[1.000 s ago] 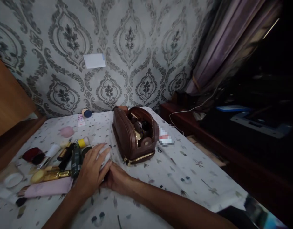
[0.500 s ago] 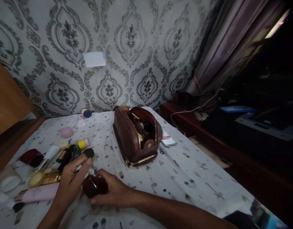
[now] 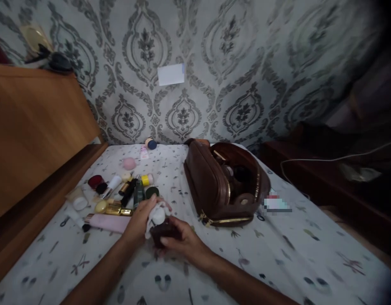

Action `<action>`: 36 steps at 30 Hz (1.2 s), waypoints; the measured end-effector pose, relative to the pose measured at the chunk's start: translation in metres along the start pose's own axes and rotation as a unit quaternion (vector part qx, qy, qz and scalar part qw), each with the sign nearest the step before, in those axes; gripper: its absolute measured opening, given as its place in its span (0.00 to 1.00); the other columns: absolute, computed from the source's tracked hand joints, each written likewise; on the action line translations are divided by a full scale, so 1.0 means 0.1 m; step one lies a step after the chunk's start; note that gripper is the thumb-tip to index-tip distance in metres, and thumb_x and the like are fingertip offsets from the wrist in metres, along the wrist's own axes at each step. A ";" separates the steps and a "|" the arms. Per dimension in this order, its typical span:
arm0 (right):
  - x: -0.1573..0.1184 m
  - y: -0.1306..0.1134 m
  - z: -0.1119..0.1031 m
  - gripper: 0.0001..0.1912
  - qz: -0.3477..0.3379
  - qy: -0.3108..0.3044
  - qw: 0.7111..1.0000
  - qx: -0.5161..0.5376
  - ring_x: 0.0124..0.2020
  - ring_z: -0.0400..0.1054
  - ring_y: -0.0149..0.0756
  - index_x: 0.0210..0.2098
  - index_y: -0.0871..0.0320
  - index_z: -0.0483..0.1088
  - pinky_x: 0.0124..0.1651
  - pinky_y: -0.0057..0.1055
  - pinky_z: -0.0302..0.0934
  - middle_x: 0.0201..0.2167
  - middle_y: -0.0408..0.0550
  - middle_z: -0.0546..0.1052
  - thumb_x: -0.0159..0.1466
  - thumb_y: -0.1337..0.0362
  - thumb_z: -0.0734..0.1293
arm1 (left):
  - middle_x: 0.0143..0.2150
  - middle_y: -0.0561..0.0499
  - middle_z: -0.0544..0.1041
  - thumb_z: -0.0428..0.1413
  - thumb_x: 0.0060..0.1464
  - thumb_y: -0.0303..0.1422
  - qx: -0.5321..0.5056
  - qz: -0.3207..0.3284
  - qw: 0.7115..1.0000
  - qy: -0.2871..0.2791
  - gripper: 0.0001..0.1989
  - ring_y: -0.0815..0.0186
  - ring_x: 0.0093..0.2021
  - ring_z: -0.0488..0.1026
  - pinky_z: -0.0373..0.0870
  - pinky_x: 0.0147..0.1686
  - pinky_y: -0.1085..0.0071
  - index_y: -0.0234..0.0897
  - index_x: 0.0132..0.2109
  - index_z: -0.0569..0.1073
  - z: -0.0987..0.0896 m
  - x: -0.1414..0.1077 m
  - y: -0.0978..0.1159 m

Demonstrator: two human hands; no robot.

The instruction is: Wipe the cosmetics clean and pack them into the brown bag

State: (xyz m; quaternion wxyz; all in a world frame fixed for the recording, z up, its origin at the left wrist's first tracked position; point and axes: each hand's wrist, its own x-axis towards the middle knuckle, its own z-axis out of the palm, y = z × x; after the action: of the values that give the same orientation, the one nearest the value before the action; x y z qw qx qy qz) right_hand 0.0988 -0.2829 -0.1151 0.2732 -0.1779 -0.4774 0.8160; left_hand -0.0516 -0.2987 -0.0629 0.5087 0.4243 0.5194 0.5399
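Observation:
My right hand (image 3: pixel 185 241) is wrapped round a dark brown bottle (image 3: pixel 165 232) with a white top. Crumpled white tissue (image 3: pixel 150 221) is in my left hand (image 3: pixel 140 218), pressed around the bottle's white top. Both hands are above the patterned white sheet. To their right stands an open brown leather bag (image 3: pixel 205 178), unzipped, with several items inside it. Just left of my left hand lies a pink tube (image 3: pixel 108 222), beside a gold-capped bottle (image 3: pixel 115 210) and a dark green tube (image 3: pixel 138 192).
More cosmetics lie to the left, among them a red round jar (image 3: pixel 95 181), a clear tube (image 3: pixel 77 199) and a pink sponge (image 3: pixel 129 163). A wooden cabinet (image 3: pixel 39 127) borders the left side. The patterned wall rises behind. A white cable (image 3: pixel 335 159) runs at the right.
The view has swung left, so the bag and items appear further right. My left hand now shows white tissue around the bottle's top.

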 end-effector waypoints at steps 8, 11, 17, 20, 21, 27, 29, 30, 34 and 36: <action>0.00 0.00 -0.01 0.30 -0.015 0.128 0.985 0.113 0.42 0.74 0.39 0.49 0.53 0.70 0.41 0.33 0.70 0.44 0.47 0.78 0.49 0.56 0.80 | 0.47 0.46 0.78 0.55 0.57 0.50 0.141 0.127 0.978 -0.091 0.26 0.58 0.48 0.73 0.68 0.49 0.67 0.36 0.54 0.73 0.02 -0.04 -0.16; 0.00 -0.04 -0.01 0.24 -0.008 0.138 0.973 0.183 0.42 0.73 0.33 0.44 0.53 0.73 0.42 0.28 0.68 0.43 0.44 0.79 0.51 0.54 0.79 | 0.55 0.43 0.75 0.58 0.56 0.43 0.181 0.147 0.966 -0.113 0.28 0.56 0.53 0.72 0.66 0.54 0.64 0.34 0.59 0.68 0.03 -0.06 -0.17; 0.00 -0.15 0.01 0.22 -0.009 0.093 0.965 0.246 0.47 0.72 0.37 0.44 0.51 0.76 0.47 0.32 0.67 0.46 0.45 0.79 0.56 0.45 0.74 | 0.55 0.44 0.76 0.67 0.46 0.36 0.272 0.162 0.943 -0.104 0.34 0.54 0.54 0.72 0.66 0.54 0.63 0.36 0.59 0.68 0.02 -0.02 -0.23; 0.01 -0.14 -0.01 0.24 -0.008 0.058 0.970 0.236 0.49 0.71 0.39 0.47 0.49 0.76 0.49 0.35 0.66 0.47 0.46 0.79 0.56 0.43 0.72 | 0.52 0.45 0.77 0.65 0.47 0.34 0.280 0.158 0.943 -0.087 0.29 0.56 0.50 0.73 0.67 0.51 0.63 0.35 0.57 0.70 0.02 -0.03 -0.24; 0.01 -0.14 -0.02 0.25 -0.004 0.045 0.973 0.225 0.50 0.71 0.39 0.48 0.49 0.75 0.50 0.36 0.66 0.47 0.46 0.79 0.57 0.42 0.71 | 0.51 0.46 0.78 0.64 0.47 0.34 0.275 0.155 0.945 -0.080 0.28 0.56 0.49 0.73 0.67 0.50 0.64 0.35 0.56 0.70 0.02 -0.03 -0.23; 0.00 -0.21 -0.06 0.28 -0.056 0.098 0.986 0.124 0.53 0.69 0.40 0.52 0.48 0.74 0.59 0.40 0.59 0.48 0.46 0.79 0.57 0.43 0.71 | 0.41 0.48 0.78 0.61 0.52 0.39 0.187 0.111 0.972 -0.086 0.20 0.62 0.39 0.73 0.68 0.40 0.69 0.33 0.50 0.74 0.03 -0.04 -0.19; -0.01 -0.25 -0.08 0.27 -0.087 0.129 0.984 0.086 0.52 0.70 0.40 0.52 0.49 0.74 0.61 0.40 0.57 0.47 0.47 0.79 0.57 0.45 0.73 | 0.39 0.49 0.78 0.60 0.53 0.40 0.143 0.098 0.980 -0.098 0.19 0.64 0.37 0.72 0.67 0.38 0.71 0.32 0.48 0.75 0.03 -0.04 -0.18; -0.02 -0.26 -0.09 0.26 -0.097 0.134 0.984 0.068 0.51 0.70 0.40 0.51 0.50 0.75 0.61 0.40 0.56 0.46 0.47 0.79 0.57 0.46 0.73 | 0.38 0.49 0.78 0.60 0.53 0.41 0.125 0.095 0.983 -0.100 0.19 0.64 0.36 0.72 0.67 0.38 0.71 0.32 0.47 0.76 0.04 -0.03 -0.18; -0.04 -0.31 -0.12 0.23 -0.116 0.115 0.986 0.030 0.48 0.71 0.41 0.47 0.53 0.78 0.60 0.40 0.56 0.44 0.48 0.80 0.55 0.50 0.75 | 0.29 0.51 0.74 0.59 0.53 0.48 0.080 0.080 0.990 -0.084 0.20 0.69 0.29 0.67 0.63 0.31 0.74 0.32 0.37 0.77 0.03 -0.03 -0.19; -0.05 -0.32 -0.13 0.23 -0.120 0.103 0.987 0.029 0.45 0.72 0.39 0.47 0.52 0.77 0.56 0.38 0.59 0.42 0.47 0.80 0.54 0.52 0.76 | 0.25 0.53 0.71 0.59 0.52 0.51 0.042 0.057 0.996 -0.059 0.23 0.71 0.26 0.64 0.61 0.27 0.75 0.32 0.31 0.75 0.03 -0.03 -0.22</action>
State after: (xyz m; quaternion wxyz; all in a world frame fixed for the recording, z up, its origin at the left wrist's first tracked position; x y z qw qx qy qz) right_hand 0.1186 -0.2638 -0.0929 0.4219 -0.1942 -0.4405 0.7682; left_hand -0.0459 -0.3023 -0.0844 0.4885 0.5054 0.4860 0.5194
